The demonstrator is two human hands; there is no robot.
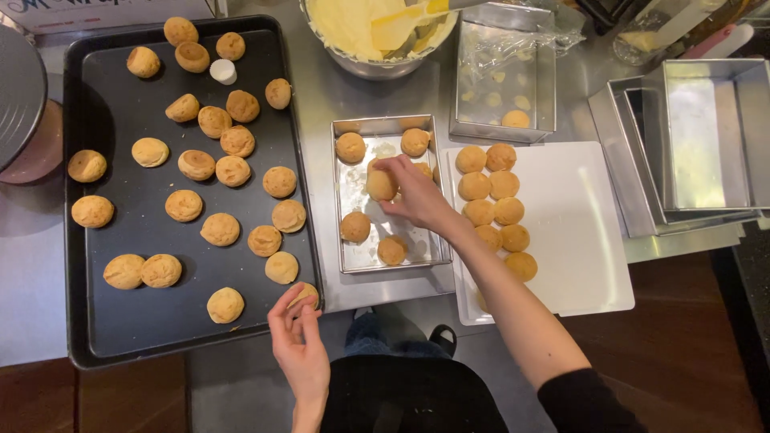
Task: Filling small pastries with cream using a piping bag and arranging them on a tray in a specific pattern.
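Nearest, left hand (pixel 298 341) pinches a puff (pixel 305 294) at the dark tray's (pixel 76 240) near-right corner. Right hand (pixel 413 192) grips another puff (pixel 381 184) over the steel pan (pixel 346 265) beside that tray, its centre still open.

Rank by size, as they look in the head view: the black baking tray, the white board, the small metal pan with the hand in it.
1. black baking tray
2. white board
3. small metal pan
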